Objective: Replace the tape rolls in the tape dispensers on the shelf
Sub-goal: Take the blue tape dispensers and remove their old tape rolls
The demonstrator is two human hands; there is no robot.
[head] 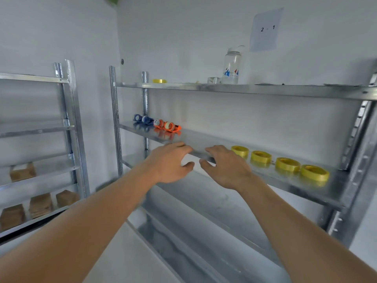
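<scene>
On the middle metal shelf (204, 140), two blue tape dispensers (143, 119) and two orange tape dispensers (167, 125) lie in a row at the far left. Several yellow tape rolls (287, 164) lie flat in a line toward the right end. My left hand (171, 163) and my right hand (224, 166) hover side by side at the shelf's front edge, between the dispensers and the rolls. Both hands hold nothing, with fingers spread and slightly curled. Another yellow roll (159, 80) lies on the top shelf.
A clear water bottle (231, 66) and a small glass jar (214, 80) stand on the top shelf. A paper sign marked "2 - 1" (266, 29) hangs on the wall. A second metal rack (40, 139) at the left holds brown stacks (40, 205).
</scene>
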